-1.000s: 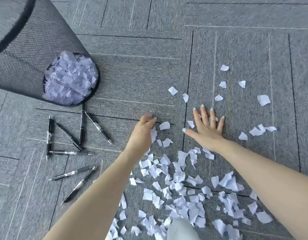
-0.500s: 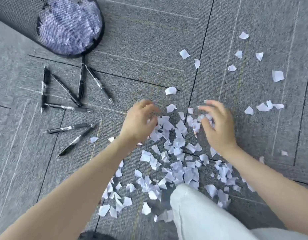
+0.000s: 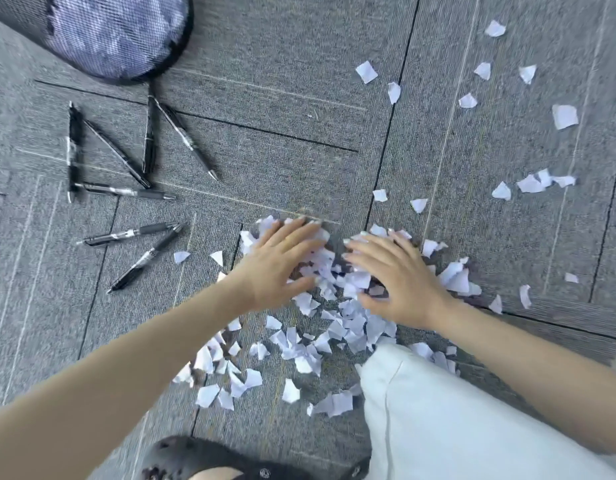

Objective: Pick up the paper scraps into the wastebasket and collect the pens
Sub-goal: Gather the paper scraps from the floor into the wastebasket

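White paper scraps (image 3: 334, 278) lie heaped on the grey carpet at the centre, with more loose scraps (image 3: 538, 183) scattered to the right and far side. My left hand (image 3: 282, 261) and my right hand (image 3: 393, 271) rest palm down on the heap, fingers spread, a little apart from each other. Several black pens (image 3: 126, 188) lie strewn on the carpet to the left. The black mesh wastebasket (image 3: 119, 32) stands at the top left with paper scraps inside it.
My white trouser leg (image 3: 455, 420) fills the bottom right, and a black shoe (image 3: 202, 459) sits at the bottom edge. Dark seams cross the grey carpet tiles (image 3: 299, 116).
Both hands have drawn closer together and flattened onto the heap, dragging scraps inward. The view has shifted down, so the wastebasket now sits higher in the frame.
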A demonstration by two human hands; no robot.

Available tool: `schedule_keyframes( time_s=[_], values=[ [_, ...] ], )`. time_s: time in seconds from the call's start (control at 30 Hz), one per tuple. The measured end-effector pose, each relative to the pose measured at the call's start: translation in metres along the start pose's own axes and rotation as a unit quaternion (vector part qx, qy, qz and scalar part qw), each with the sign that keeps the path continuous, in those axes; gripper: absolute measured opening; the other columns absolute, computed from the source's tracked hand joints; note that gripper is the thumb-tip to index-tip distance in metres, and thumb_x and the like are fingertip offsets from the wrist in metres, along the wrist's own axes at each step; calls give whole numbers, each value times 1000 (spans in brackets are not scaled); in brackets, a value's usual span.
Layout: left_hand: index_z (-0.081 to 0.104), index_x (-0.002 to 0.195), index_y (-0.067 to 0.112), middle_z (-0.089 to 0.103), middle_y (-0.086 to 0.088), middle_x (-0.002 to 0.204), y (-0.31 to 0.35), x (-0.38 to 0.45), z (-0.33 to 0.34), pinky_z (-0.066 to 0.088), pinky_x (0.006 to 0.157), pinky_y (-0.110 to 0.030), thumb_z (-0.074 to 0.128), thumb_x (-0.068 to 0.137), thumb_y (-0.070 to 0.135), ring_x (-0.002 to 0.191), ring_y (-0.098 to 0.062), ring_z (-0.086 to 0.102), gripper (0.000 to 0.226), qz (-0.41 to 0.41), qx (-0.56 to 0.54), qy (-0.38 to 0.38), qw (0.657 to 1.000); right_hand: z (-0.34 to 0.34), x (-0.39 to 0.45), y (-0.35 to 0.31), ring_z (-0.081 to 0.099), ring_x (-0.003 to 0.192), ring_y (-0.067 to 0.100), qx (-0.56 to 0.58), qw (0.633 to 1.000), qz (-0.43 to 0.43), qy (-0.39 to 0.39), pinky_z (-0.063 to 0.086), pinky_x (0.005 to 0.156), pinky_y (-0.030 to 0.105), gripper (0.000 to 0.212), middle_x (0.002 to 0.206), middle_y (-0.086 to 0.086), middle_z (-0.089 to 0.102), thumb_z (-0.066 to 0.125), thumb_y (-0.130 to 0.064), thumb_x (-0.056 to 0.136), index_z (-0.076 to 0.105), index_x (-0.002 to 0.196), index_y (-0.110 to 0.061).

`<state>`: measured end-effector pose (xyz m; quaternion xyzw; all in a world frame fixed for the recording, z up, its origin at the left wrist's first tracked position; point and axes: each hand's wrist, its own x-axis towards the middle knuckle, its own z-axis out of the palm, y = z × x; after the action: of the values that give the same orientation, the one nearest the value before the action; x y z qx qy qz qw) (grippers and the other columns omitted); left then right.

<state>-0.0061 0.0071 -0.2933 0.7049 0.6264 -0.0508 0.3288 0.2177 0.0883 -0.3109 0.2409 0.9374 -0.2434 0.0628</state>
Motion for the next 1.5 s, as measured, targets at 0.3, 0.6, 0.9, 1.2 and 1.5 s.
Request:
schedule_keyframes(
  time_s=[0.3, 0.6, 0.9, 1.2, 1.5],
  values=[
    [-51, 120, 34, -48, 3, 136, 18, -38, 45, -29, 98, -56, 11, 54, 90, 129, -25, -39, 107, 46, 121, -87, 988, 49, -35, -13, 24, 129, 34, -108, 991, -74, 1, 6, 107, 61, 110, 143, 1, 25, 67, -43, 71, -16, 142, -30],
    [31, 137, 22, 45, 0, 131, 24, -17, 53, 42, 95, -39, 37, 70, 69, 108, -21, 49, 82, -87, 90, 122, 985, 23, 15, -6, 22, 133, 28, -104, 994, 2, 20, 8, 110, 58, 99, 146, 4, 22, 50, -77, 64, 18, 143, -27],
    [43, 112, 11, 55, -3, 88, 20, -12, 14, 48, 53, -29, 52, 85, 2, 67, -20, 57, 30, -7, 93, -8, 996, -2, 35, -8, 58, 60, 18, -24, 994, -105, 11, 43, 53, 24, 37, 71, -1, 59, 82, -7, 50, 60, 79, -14],
    [37, 101, 17, 53, 1, 80, 10, -44, -101, 53, 65, -28, 34, 99, 25, 67, -19, 58, 9, -109, -57, 34, 992, -84, 69, -43, 49, 57, -7, 238, 966, 58, 78, 34, 53, 7, 7, 66, -17, 47, 60, -9, 86, 57, 86, -15],
    [46, 98, 12, 56, -11, 72, -35, -75, -295, 33, 45, -27, 38, 96, 24, 47, -13, 38, 14, -170, -220, 460, 843, -260, 204, -127, 36, 42, 6, 430, 869, 4, 243, 33, 36, 21, 23, 54, -8, 45, 51, -29, 92, 51, 72, -18]
  ],
)
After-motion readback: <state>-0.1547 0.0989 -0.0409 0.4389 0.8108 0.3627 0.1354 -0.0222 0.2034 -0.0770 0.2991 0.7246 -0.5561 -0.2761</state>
